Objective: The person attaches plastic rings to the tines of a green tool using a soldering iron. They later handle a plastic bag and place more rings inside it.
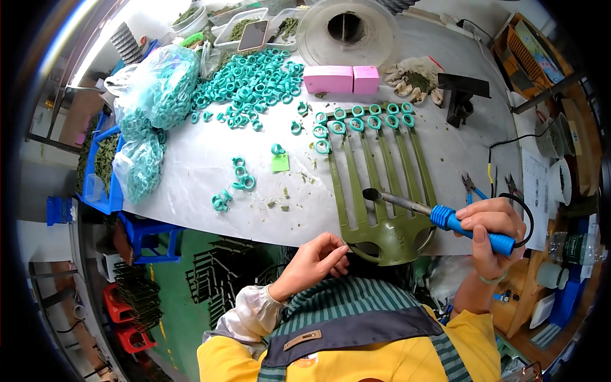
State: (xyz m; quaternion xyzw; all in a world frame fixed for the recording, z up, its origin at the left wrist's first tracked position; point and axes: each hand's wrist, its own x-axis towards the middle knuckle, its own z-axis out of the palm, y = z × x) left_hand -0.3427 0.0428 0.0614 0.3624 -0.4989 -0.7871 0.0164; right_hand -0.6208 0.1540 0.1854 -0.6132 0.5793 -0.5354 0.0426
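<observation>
The right hand (pixel 491 234) closes its fingers around a blue-handled soldering iron (pixel 443 218); left of them lies the green pronged part (pixel 389 230). The left hand (pixel 313 264) half-curls its fingers beside it; whether gripping, I cannot tell.

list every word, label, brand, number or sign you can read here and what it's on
Nothing reads clearly enough to quote.
White sheet at right: dark print, too small to read.
Brown patch on the apron: marks too small to read.
Green label on the clear bottle at right: too blurred to read.
Blue-handled tool in the right hand: no lettering I can make out.
</observation>
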